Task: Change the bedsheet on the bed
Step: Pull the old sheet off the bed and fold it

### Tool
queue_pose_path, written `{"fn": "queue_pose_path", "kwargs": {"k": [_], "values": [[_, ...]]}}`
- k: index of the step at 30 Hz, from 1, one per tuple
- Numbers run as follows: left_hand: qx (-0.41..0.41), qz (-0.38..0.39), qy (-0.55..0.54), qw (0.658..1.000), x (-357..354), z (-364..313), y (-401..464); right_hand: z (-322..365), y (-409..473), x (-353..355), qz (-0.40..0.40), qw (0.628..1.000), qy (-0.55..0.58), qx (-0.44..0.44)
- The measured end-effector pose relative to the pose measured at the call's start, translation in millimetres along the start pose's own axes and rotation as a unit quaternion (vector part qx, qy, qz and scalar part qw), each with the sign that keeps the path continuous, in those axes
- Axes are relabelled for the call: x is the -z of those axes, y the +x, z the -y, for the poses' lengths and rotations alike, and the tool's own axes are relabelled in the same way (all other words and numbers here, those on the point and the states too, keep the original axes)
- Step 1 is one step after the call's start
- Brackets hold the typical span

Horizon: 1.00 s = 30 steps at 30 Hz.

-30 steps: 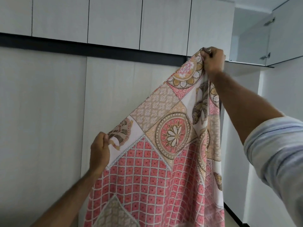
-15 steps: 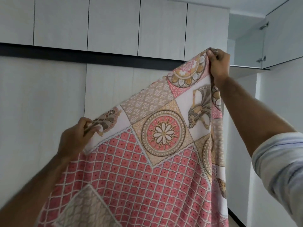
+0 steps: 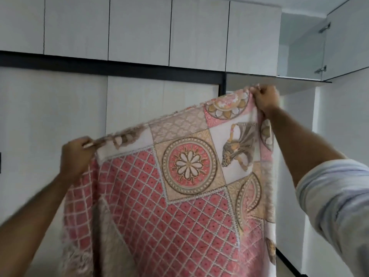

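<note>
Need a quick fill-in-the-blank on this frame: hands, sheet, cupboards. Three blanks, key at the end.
1. The patterned bedsheet is gripped along its top edge by ____ hands.
2. The right hand holds its corner ____ than the left hand holds its own.
3. Behind the sheet, the upper cupboard door at far right stands ____.

Missing words: both; higher; open

We lose the bedsheet [image 3: 179, 206] at six o'clock, where the frame cuts it off; its left edge near the left hand [image 3: 74, 154] smears with motion blur. At nine o'clock a dark fitting [image 3: 0, 162] is clipped by the frame, too little showing to name; the sheet hides the wardrobe doors [image 3: 50, 126] behind it.
</note>
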<state>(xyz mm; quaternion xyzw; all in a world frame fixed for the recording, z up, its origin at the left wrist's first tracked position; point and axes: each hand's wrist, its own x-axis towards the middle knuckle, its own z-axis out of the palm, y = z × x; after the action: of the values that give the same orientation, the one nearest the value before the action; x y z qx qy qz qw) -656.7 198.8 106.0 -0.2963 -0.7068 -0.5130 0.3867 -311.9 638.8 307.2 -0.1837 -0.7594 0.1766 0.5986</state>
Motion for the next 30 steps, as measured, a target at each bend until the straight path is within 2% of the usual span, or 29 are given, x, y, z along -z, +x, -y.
{"fn": "queue_pose_path", "kwargs": {"k": [3, 5, 6, 8, 9, 13, 14, 16, 18, 19, 20, 22, 25, 27, 30], "values": [[0.011, 0.061, -0.037, 0.997, 7, -15, 22, -30, -23, -17, -0.032, 0.992, 0.042, -0.112], [0.044, 0.150, -0.105, 0.982, 24, -20, 25, -45, -36, -16, 0.028, 0.977, 0.136, -0.163], [0.058, 0.191, -0.132, 0.971, 34, -22, 24, -46, -44, -10, 0.089, 0.958, 0.204, -0.183], [0.092, 0.251, -0.163, 0.950, 55, -19, 22, -40, -69, 6, 0.205, 0.908, 0.314, -0.189], [0.110, 0.270, -0.169, 0.942, 65, -16, 21, -38, -81, 15, 0.238, 0.885, 0.358, -0.178], [0.163, 0.287, -0.205, 0.922, 81, -3, 25, -33, -98, 25, 0.273, 0.824, 0.476, -0.140], [0.173, 0.289, -0.213, 0.917, 80, -7, 26, -36, -95, 16, 0.274, 0.831, 0.455, -0.164], [0.180, 0.288, -0.182, 0.923, 72, -12, 29, -42, -86, -11, 0.249, 0.881, 0.346, -0.205], [0.170, 0.274, -0.109, 0.940, 54, -16, 27, -44, -82, -46, 0.128, 0.942, 0.172, -0.257], [0.166, 0.252, -0.075, 0.950, 44, -18, 24, -42, -86, -60, 0.054, 0.953, 0.099, -0.280], [0.164, 0.230, -0.048, 0.958, 34, -23, 20, -37, -91, -69, 0.000, 0.948, 0.081, -0.309], [0.162, 0.187, 0.002, 0.969, 20, -32, 14, -25, -106, -79, -0.056, 0.933, 0.100, -0.342], [0.187, 0.163, 0.014, 0.969, 9, -48, 13, -13, -117, -96, -0.024, 0.934, 0.143, -0.327], [0.196, 0.165, -0.009, 0.967, -2, -64, 11, -6, -129, -116, 0.060, 0.932, 0.226, -0.278], [0.168, 0.193, -0.071, 0.964, -32, -103, -1, 39, -181, -144, 0.213, 0.902, 0.340, -0.162]]}}
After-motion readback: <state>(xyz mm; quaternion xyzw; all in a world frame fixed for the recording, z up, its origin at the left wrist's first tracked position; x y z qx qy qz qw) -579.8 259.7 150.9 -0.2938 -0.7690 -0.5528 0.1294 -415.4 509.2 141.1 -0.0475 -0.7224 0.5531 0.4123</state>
